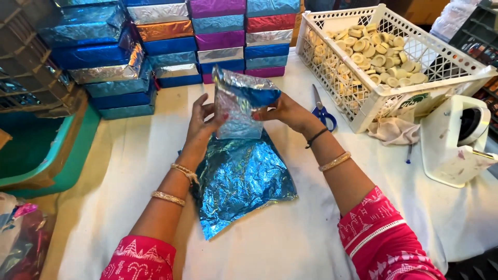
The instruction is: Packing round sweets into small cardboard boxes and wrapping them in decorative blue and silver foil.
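Left hand (203,122) and right hand (284,110) grasp foil-wrapped box (239,106), upright, long axis vertical, above blue foil sheet (241,181).

Your view is bright and evenly lit, with soft light from above and hardly a hard shadow on the white tabletop (290,243); only faint shade lies under your forearms. The blue foil sheet (241,179) throws crinkled glare, and the stacked foil boxes (171,46) at the far side flash white patches. Focus is sharp in the middle. Your hands (205,122) look slightly soft. The edges bow outward, and the near corners are dimmer and smeared.
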